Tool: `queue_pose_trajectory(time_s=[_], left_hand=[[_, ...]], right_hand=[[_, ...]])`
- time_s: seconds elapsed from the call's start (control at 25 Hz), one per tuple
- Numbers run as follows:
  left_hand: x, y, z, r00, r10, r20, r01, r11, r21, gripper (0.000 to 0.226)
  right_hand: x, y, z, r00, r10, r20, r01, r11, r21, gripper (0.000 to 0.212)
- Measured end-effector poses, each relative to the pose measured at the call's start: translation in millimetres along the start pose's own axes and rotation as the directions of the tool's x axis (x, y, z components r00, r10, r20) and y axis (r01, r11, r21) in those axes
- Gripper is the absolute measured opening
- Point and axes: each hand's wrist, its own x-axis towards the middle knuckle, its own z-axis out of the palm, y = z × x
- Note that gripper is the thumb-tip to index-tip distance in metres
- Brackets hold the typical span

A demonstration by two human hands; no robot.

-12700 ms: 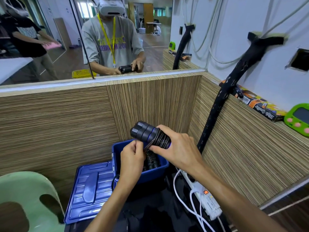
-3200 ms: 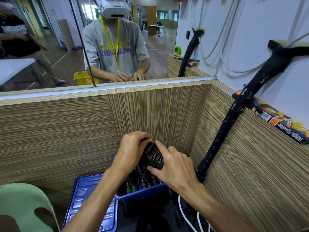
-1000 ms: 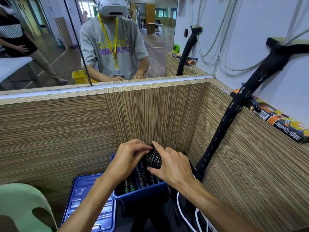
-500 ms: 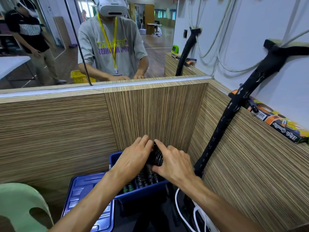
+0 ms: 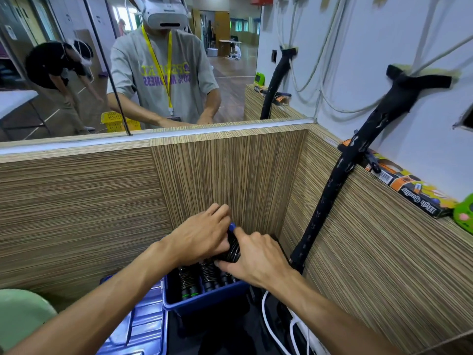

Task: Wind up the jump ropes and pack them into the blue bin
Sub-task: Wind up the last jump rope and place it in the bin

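Both hands grip one wound black jump rope bundle (image 5: pixel 232 249) above the blue plastic bin (image 5: pixel 204 299): left hand (image 5: pixel 202 239), right hand (image 5: pixel 258 260). More coiled black ropes (image 5: pixel 199 278) lie inside the bin.

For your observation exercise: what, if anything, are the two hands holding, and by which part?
Both the left hand and right hand grip one wound jump rope by its coiled middle, fingers curled round it, above the blue bin.
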Motion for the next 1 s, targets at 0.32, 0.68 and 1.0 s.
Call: queue_pose_trajectory(time_s=[0.32,0.68,1.0], left_hand=[[-9.4,19.5,15.5,0.935,-0.329,-0.130,0.224,0.836,-0.501,0.029],[-25.9,47.3,6.2,0.832,-0.420,-0.363,0.235,0.859,-0.456,0.019],[-16.7,70.0,18.0,0.622,-0.749,-0.230,0.376,0.543,-0.751,0.028]], right_hand=[[8.0,7.1,0.5,0.995,0.093,0.045,-0.098,0.986,0.136,0.068],[10.2,10.2,6.6,0.989,0.148,-0.004,-0.138,0.936,0.324,0.054],[10.7,5.7,20.4,0.937,0.343,-0.073,-0.281,0.860,0.427,0.058]])
